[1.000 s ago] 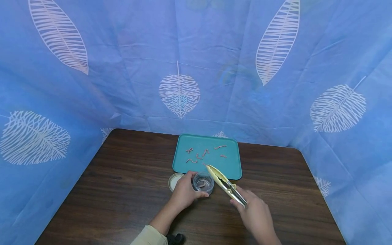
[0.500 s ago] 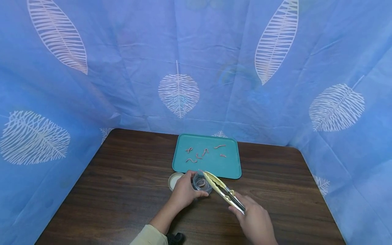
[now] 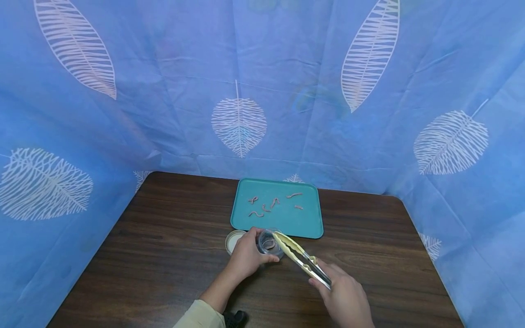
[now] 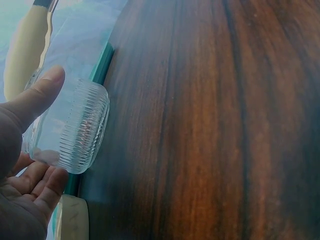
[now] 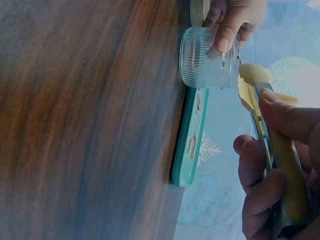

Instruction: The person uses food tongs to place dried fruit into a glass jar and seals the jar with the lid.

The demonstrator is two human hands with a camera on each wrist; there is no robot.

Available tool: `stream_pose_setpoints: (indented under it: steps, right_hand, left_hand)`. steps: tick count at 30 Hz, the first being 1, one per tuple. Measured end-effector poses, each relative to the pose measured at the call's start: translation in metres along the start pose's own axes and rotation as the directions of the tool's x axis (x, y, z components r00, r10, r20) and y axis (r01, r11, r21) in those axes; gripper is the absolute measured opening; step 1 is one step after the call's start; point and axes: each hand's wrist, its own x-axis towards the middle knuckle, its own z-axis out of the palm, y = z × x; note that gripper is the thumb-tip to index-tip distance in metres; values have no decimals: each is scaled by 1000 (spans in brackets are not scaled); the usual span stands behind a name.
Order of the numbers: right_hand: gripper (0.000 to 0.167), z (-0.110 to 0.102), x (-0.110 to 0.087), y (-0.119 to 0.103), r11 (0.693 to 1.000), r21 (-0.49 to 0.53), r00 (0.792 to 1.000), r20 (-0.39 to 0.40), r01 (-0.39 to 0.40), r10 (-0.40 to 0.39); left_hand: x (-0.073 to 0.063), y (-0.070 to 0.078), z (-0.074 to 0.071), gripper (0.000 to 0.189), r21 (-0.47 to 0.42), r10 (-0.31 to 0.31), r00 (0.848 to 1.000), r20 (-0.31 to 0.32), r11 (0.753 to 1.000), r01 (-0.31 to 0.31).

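My left hand (image 3: pixel 248 256) holds a clear jar (image 4: pixel 87 130) with ribbed lower walls, thumb on one side and fingers on the other. The jar is uncovered, and a pale worm-like strand (image 3: pixel 270 246) lies inside. My right hand (image 3: pixel 344 294) grips metal tongs (image 3: pixel 307 264) with cream-yellow ends, fingers and thumb curled round the handles. The tips of the tongs are at the jar's mouth, and I see no strand between them. On the teal tray (image 3: pixel 301 225) lie several pinkish worm-like strands (image 3: pixel 256 214), some curled.
A round lid (image 3: pixel 232 242) with a pale inside lies left of the jar, partly behind my left hand. The tray stands at the back of the dark wooden table (image 3: pixel 164 255). Blue cloth (image 3: pixel 287 114) with white leaf prints hangs behind and at both sides.
The tongs have moved left from the tray's front edge to the jar's mouth. A pinkish strand that stuck out from their tips is no longer seen there. The left hand stays put.
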Motion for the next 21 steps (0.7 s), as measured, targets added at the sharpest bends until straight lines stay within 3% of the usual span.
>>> stream_pose_setpoints:
  steps: [13, 21]
  right_hand:
    - [62, 1, 3, 5, 1000, 4, 1000, 15, -14, 14]
    - [71, 2, 5, 10, 996, 19, 995, 61, -85, 84]
  left_hand:
    - [-1, 3, 0, 88, 11, -9, 1000, -14, 1000, 9]
    - [0, 2, 1, 87, 15, -2, 1000, -11, 1000, 2]
